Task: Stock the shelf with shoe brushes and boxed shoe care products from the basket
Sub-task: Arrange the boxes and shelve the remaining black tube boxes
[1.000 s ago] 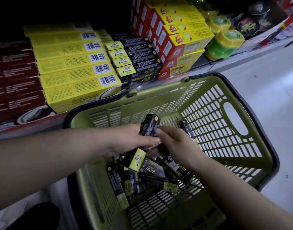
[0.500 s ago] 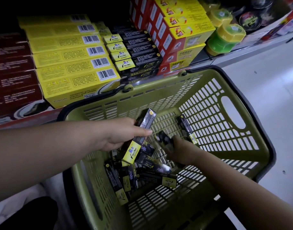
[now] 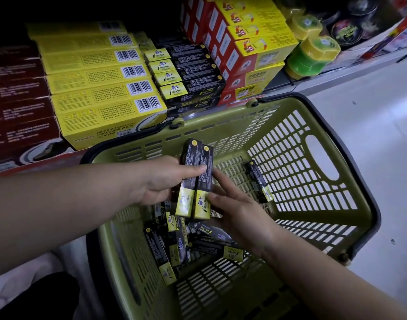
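On the shelf at far left lie dark red cartons (image 3: pixel 18 93), and just beside them a stack of yellow cartons (image 3: pixel 94 98) with barcodes facing up. Below these, the left hand (image 3: pixel 161 181) reaches over the near rim of the green basket (image 3: pixel 359 181) and grips two black-and-yellow boxes (image 3: pixel 195 179) side by side. Its thumb is curled across their dark faces and its fingers are hidden behind them. The pair is held above the basket, yellow ends towards the person. Under them, a loose pile of matching boxes (image 3: pixel 186 241) lies on the basket floor. Matching boxes form a shelf stack (image 3: pixel 188 75) directly behind the basket. The right hand (image 3: pixel 239 211) has its fingers straight and slightly spread, their tips touching the right-hand box of the pair. A lone box (image 3: pixel 259 183) leans against the basket's far wall. Farther right on the shelf stand red-and-yellow cartons (image 3: pixel 251 49) and green jars (image 3: pixel 311 58).
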A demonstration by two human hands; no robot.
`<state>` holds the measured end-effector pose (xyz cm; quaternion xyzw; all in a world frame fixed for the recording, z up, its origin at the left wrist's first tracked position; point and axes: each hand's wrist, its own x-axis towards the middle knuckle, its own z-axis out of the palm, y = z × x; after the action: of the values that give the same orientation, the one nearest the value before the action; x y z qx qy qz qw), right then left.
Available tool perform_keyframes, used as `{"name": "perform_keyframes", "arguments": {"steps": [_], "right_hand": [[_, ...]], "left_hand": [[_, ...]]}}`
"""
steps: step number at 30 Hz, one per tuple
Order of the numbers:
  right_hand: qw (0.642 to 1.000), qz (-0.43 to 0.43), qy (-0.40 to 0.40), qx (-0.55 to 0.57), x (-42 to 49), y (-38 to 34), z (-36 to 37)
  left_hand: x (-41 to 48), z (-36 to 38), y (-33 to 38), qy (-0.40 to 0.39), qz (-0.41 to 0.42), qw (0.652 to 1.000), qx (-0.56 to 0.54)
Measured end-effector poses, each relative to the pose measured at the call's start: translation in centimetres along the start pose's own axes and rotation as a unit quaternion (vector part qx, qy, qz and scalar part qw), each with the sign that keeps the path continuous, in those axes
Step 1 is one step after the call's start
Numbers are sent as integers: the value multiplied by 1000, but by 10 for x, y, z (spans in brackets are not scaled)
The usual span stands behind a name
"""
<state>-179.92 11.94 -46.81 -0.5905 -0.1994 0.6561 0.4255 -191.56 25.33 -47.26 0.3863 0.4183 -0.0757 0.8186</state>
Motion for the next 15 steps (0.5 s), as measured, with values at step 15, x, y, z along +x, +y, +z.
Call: {"name": "perform_keyframes", "arguments": {"steps": [15], "right_hand": [[828, 110, 177, -520, 54, -12, -106]], "left_hand": [[9, -1, -3, 21, 7, 996, 82]]}}
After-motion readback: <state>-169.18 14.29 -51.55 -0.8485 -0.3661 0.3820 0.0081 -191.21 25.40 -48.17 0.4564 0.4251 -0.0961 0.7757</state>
